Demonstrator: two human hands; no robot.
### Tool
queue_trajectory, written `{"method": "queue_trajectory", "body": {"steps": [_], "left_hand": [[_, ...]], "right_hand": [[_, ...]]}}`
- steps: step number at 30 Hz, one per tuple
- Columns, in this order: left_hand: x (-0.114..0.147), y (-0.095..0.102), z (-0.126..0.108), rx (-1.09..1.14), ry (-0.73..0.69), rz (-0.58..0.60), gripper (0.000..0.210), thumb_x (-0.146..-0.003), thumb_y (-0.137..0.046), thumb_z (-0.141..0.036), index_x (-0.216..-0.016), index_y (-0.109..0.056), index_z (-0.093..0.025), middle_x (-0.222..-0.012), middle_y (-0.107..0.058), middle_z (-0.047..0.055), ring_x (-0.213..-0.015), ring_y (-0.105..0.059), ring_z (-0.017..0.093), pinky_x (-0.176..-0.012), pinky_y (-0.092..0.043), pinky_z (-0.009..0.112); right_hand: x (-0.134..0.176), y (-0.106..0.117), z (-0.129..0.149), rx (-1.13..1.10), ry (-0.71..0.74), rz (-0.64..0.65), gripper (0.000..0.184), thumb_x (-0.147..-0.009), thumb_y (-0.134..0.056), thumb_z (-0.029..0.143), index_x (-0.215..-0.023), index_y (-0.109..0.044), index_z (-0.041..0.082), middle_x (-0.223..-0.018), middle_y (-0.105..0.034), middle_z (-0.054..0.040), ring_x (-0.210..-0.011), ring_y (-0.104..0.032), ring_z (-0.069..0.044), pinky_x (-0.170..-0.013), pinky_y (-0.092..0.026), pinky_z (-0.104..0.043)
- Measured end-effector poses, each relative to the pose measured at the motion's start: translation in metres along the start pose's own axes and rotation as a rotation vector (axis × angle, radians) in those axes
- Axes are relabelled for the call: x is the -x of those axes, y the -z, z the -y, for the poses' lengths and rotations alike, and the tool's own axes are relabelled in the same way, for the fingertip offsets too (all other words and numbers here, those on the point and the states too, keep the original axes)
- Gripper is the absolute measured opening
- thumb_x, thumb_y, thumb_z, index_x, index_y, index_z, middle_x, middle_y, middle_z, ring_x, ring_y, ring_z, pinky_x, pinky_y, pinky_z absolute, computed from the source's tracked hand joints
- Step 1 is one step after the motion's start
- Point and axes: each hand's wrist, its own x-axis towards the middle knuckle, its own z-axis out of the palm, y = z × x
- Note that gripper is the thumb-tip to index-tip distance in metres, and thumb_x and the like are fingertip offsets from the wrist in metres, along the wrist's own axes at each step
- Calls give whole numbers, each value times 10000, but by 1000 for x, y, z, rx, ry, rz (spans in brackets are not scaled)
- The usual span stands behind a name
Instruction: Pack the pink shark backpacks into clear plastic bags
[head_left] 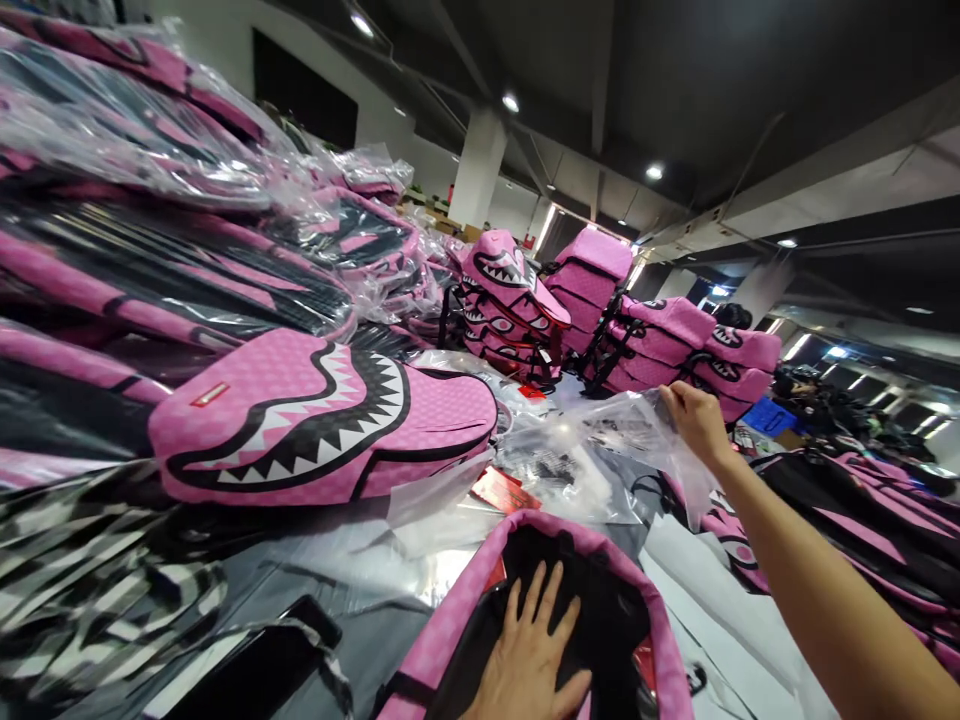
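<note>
My left hand (pixel 531 640) lies flat, fingers spread, on the black back side of a pink checked backpack (pixel 671 650) at the bottom of the view. My right hand (pixel 694 420), raised to the right, pinches the edge of a clear plastic bag (pixel 630 430). Part of that bag stretches across the table behind the backpack. Left of it lies another pink backpack (pixel 442 410) with a black and white shark-mouth print. A red tag (pixel 506 490) rests on the plastic between the two backpacks.
Plastic-wrapped pink backpacks (pixel 172 250) are piled high on the left. More pink backpacks (pixel 592 270) stand stacked at the back, with others (pixel 862 500) on the right. A checked cloth (pixel 90 580) and a black phone-like object (pixel 262 660) lie at lower left. White sheets (pixel 720 600) lie to the right.
</note>
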Motion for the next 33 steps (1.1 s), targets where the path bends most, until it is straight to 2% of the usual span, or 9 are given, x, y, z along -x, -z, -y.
{"method": "queue_trajectory", "body": {"steps": [4,9,12,15,20,23,26,28,33], "left_hand": [[-14,35,-27,446,185,-115,479,-862,-665,-383,-1325,-645,-262,-1448,-605,110,-1409,-476,347,-1190,-317,591],[-22,87,-81,1355,644,-180,620,-785,-665,-691,-1136,-655,-181,-1190,-715,135,-1158,-652,297,-951,-521,404],[-9,97,-95,1457,982,-276,569,-682,-778,-664,-937,-632,-177,-918,-726,77,-889,-695,242,-745,-532,336],[12,98,-91,1441,1239,-382,444,-627,-817,-526,-779,-589,-177,-720,-669,19,-636,-654,177,-591,-497,286],[43,111,-79,1387,1239,-378,306,-632,-792,-399,-724,-616,-166,-646,-638,-7,-548,-602,119,-549,-492,239],[55,120,-81,1355,1207,-336,357,-564,-844,-388,-754,-659,-150,-602,-617,-20,-531,-578,107,-550,-492,229],[63,121,-85,1337,1117,-302,450,-488,-889,-416,-771,-674,-140,-566,-628,-9,-502,-558,112,-521,-451,224],[66,120,-89,1331,1009,-300,485,-466,-911,-437,-764,-661,-147,-573,-650,2,-525,-580,128,-545,-458,235],[61,123,-94,1159,807,-351,500,-564,-873,-575,-692,-584,-188,-524,-580,-39,-499,-535,128,-540,-425,247]], "right_hand": [[85,33,48,-29,78,113,449,-992,-371,542,-698,-510,233,-573,-530,6,-527,-459,-135,-555,-297,-255],[204,15,99,5,38,301,324,-1013,-388,364,-821,-609,226,-805,-712,-69,-640,-636,-174,-571,-314,-275],[250,-2,123,15,43,374,282,-1014,-401,314,-865,-627,237,-837,-722,-57,-605,-645,-172,-532,-277,-291],[270,-11,133,15,31,378,280,-1010,-402,287,-841,-620,241,-793,-708,-37,-539,-615,-153,-503,-242,-301],[269,-7,123,-3,-49,317,230,-987,-444,258,-854,-631,237,-815,-705,-40,-609,-630,-166,-520,-329,-279],[280,9,132,-33,-41,168,216,-976,-480,251,-1101,-655,228,-1048,-704,-104,-885,-675,-239,-704,-494,-338],[312,25,160,-237,53,69,304,-960,-534,245,-1253,-618,242,-1133,-674,-123,-982,-666,-254,-816,-538,-384],[334,30,179,-427,13,176,294,-908,-626,263,-1201,-639,265,-1073,-683,-85,-909,-679,-235,-762,-547,-350],[348,31,186,-866,-384,512,102,-803,-708,317,-763,-676,228,-752,-672,4,-720,-633,-184,-696,-483,-298]]}}
